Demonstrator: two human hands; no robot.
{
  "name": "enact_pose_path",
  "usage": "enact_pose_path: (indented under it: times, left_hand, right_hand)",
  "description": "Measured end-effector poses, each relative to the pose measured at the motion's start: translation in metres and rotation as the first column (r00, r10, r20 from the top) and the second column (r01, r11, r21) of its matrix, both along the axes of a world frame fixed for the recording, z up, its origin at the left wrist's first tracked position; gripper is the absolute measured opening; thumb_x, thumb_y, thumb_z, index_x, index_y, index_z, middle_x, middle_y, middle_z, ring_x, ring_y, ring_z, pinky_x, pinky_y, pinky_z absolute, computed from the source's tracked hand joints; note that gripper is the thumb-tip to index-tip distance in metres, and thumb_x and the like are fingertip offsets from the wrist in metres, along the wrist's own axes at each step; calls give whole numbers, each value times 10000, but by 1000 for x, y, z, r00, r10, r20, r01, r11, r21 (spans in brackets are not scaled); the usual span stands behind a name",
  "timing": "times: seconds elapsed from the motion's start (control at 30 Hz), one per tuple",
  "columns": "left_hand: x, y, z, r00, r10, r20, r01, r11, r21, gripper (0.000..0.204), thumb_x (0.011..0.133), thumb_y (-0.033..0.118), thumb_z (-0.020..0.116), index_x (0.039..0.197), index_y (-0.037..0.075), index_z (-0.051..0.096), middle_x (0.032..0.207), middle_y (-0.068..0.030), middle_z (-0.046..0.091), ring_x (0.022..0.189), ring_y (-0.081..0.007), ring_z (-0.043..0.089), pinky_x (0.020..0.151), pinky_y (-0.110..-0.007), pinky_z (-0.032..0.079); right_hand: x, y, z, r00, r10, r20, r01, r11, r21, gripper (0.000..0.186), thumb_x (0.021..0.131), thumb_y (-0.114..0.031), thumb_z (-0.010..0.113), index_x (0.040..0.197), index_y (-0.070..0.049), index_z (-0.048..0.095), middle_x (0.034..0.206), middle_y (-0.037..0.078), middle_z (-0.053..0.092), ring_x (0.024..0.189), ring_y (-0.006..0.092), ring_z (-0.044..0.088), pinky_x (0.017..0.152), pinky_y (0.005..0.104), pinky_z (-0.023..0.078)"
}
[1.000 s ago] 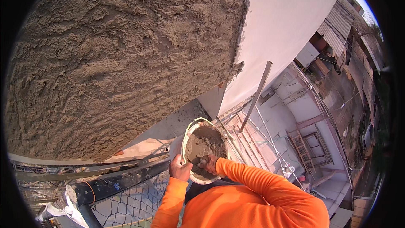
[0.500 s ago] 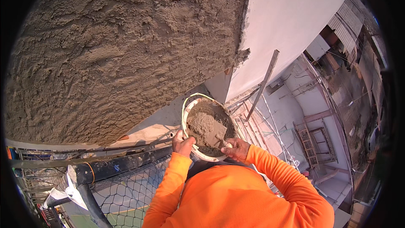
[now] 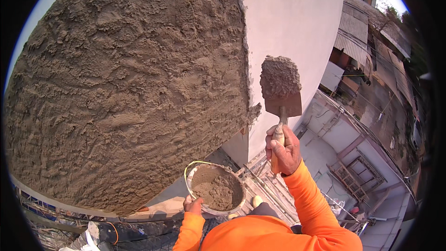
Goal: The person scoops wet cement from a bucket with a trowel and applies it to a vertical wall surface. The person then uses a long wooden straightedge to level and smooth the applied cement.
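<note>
My right hand (image 3: 289, 151) is wrapped round the wooden handle of a trowel (image 3: 290, 107), raised in front of the smooth pale wall. A thick lump of wet grey mortar (image 3: 280, 76) sits on the far part of its blade. Lower down, my left hand (image 3: 193, 204) grips the near left rim of a round bucket (image 3: 225, 213). More mortar (image 3: 217, 189) lies inside the bucket, and a yellow-green handle (image 3: 189, 167) curves along its far left edge. Some of the left fingers are hidden.
Rough wet plaster (image 3: 130, 88) covers the wall at left, ending raggedly against the smooth pale wall (image 3: 288, 18). Underfoot are scaffold planks (image 3: 274, 188), with a black pipe (image 3: 139, 230) at lower left. Far below at right, a wooden frame (image 3: 348, 179) lies in a roofless room.
The trowel has come up out of the bucket with mortar on it, carried up and right by my right hand. My left hand still holds the bucket, which appears lower in view.
</note>
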State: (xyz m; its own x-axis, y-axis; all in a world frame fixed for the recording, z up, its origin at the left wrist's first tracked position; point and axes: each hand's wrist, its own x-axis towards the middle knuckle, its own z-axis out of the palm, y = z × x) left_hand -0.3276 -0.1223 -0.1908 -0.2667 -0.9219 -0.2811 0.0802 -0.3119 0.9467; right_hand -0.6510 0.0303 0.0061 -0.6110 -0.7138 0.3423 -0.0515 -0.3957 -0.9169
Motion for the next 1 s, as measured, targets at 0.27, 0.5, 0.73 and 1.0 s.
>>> enact_pose_path:
  times: [0.27, 0.5, 0.73, 1.0]
  left_hand:
    - [40, -8, -16, 997, 36, 74, -36, 999, -5, 307, 660, -29, 627, 963, 16, 650, 826, -47, 646, 682, -186, 588, 622, -333, 506]
    - [40, -6, -7, 981, 64, 185, -90, 987, 132, 308, 628, -37, 626, 931, 20, 619, 756, -9, 565, 635, -147, 534, 606, -294, 477]
    - [15, -2, -13, 952, -107, 287, 130, 990, -63, 152, 705, 53, 642, 790, 28, 518, 710, -27, 516, 631, -143, 478, 596, -315, 439]
    - [-46, 19, 35, 863, -233, 448, 336, 927, -165, 176, 725, 23, 606, 899, -3, 597, 766, -2, 543, 713, -80, 467, 632, -276, 420]
  right_hand:
    - [-113, -171, 56, 455, -879, 146, 775, 310, -551, 335, 976, -128, 651, 1233, -45, 452, 855, 55, 585, 684, 153, 575, 641, 288, 512]
    - [38, -116, -99, 536, 377, -755, 127, 848, 514, 358, 968, -228, 571, 1273, -78, 458, 969, 220, 630, 812, 451, 655, 704, 538, 533]
    - [62, 32, -235, 608, 768, -202, -95, 323, 942, 265, 879, -198, 596, 1071, -18, 567, 922, 239, 671, 871, 448, 669, 767, 521, 536]
    - [95, -27, -260, 708, 266, 654, -688, 50, 724, 321, 960, -293, 640, 1209, -91, 652, 656, 39, 555, 469, 136, 480, 430, 359, 436]
